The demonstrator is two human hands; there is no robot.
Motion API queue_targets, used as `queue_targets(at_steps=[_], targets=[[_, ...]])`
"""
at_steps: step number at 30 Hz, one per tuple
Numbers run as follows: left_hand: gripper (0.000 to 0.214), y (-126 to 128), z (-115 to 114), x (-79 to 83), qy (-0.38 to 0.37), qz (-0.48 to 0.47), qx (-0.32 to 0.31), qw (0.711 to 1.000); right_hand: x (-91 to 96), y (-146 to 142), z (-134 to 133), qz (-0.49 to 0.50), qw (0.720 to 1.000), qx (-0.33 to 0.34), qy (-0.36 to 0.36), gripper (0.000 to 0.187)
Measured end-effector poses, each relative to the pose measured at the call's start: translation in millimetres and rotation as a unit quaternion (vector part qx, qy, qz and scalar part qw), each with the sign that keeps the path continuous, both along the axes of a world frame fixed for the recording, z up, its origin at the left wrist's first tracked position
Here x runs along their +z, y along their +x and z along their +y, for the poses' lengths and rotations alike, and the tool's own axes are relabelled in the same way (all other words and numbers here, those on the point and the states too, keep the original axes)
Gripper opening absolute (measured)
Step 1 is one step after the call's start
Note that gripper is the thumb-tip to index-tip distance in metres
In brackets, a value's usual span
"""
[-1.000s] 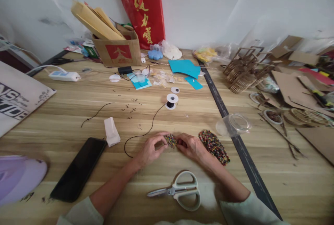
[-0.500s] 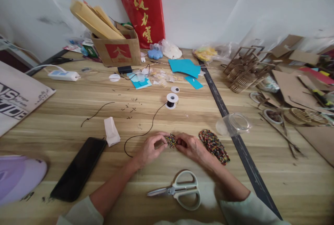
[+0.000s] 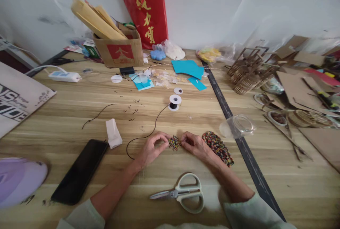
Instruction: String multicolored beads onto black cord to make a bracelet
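Observation:
A small clump of multicoloured beads point(image 3: 174, 142) lies on the wooden table point(image 3: 66, 115) between my two hands. My left hand point(image 3: 152, 147) pinches at its left side with thumb and forefinger. My right hand point(image 3: 195, 144) has its fingers curled against the clump's right side. A black cord point(image 3: 148, 130) runs from my left hand up to a white spool point(image 3: 175, 102). A larger heap of the same beads point(image 3: 217, 148) lies just right of my right wrist. White-handled scissors point(image 3: 183, 193) lie shut below my hands.
A black phone point(image 3: 79, 170) and a folded white paper point(image 3: 113, 134) lie to the left. A clear plastic jar point(image 3: 237, 126) lies on its side at right, by a black strip point(image 3: 239, 140). A cardboard box point(image 3: 118, 50), blue paper point(image 3: 187, 68) and wooden cut-outs point(image 3: 248, 71) crowd the back.
Both hands and the bead clump have shifted slightly up the table. My left fingers have opened a little into a looser pinch.

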State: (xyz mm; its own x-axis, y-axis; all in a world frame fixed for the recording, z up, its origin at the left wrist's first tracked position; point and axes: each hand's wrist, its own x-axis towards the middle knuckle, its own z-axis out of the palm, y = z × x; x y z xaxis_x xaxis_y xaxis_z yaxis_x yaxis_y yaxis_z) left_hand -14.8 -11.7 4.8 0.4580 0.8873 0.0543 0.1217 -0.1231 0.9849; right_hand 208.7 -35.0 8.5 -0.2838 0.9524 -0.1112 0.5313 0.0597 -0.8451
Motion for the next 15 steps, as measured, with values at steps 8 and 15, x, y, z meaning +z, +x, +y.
queue_targets(at_steps=[8, 15], targets=[[0.009, 0, -1, 3.2, -0.021, 0.004, 0.008, 1.0, -7.7, -9, -3, 0.009, 0.987, -0.049, 0.156, 0.016], [0.006, 3, -7, -1.6, 0.066, 0.082, 0.007, 0.994, -16.9, -15, -5, -0.028, 0.963, 0.045, 0.265, 0.037]])
